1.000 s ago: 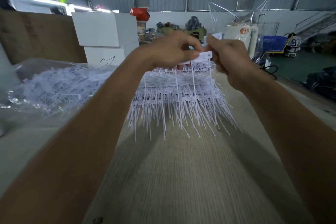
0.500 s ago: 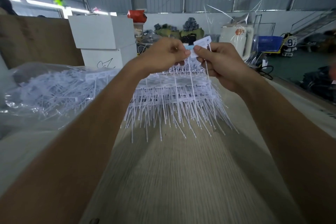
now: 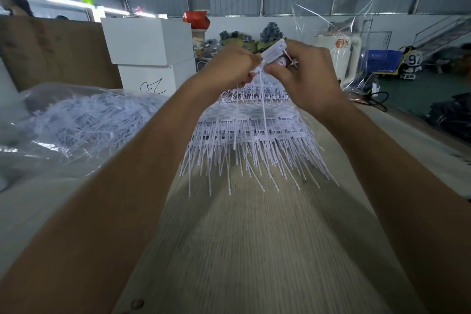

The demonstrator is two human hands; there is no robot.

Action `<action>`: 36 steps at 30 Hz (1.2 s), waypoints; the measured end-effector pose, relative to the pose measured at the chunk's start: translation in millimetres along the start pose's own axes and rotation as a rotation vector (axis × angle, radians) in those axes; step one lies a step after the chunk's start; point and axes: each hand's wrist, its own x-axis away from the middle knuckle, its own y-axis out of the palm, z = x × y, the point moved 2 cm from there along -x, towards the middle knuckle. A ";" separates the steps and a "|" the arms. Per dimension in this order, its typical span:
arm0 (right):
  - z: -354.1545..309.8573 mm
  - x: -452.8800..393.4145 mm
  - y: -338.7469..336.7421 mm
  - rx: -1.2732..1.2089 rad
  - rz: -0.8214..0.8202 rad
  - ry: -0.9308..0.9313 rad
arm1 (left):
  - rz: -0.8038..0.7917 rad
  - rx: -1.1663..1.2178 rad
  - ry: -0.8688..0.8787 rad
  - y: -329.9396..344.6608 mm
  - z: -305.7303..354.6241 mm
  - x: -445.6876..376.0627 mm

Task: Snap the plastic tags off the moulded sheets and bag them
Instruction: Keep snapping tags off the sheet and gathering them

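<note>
Both hands are raised above a stack of white moulded tag sheets [image 3: 251,132] lying on the wooden table [image 3: 244,250]. My left hand [image 3: 230,67] pinches the lower end of a white plastic tag [image 3: 274,55]. My right hand [image 3: 304,72] grips the same tag's flat head, which points up and to the right. Thin white stems hang down from the held tag to the stack. A clear plastic bag of loose tags [image 3: 76,125] lies to the left on the table.
White boxes [image 3: 149,58] stand behind the bag, with a brown board [image 3: 51,51] to their left. A clear plastic bag [image 3: 356,41] hangs at the back right. The table's right edge runs down the frame, with floor, a blue crate [image 3: 382,61] and dark goods beyond.
Both hands have lifted slightly and the tag head has tilted up to the right between them. More of the tag shows above my fingers than before.
</note>
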 end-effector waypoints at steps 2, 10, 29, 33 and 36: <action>-1.2 3.0 2.6 0.080 0.016 -0.085 | -0.011 0.028 -0.033 -0.5 -1.3 -1.1; 12.3 7.3 11.3 -0.121 0.061 0.066 | -0.014 0.010 0.076 -1.1 -2.4 0.5; 22.5 12.9 18.5 -0.105 -0.152 0.157 | -0.039 -0.139 0.078 0.3 1.2 6.6; 24.5 17.7 22.2 -0.023 -0.221 0.100 | -0.081 -0.115 0.114 2.0 7.8 9.0; 26.8 20.0 26.1 0.000 -0.219 0.108 | -0.126 -0.164 0.134 3.1 10.3 10.7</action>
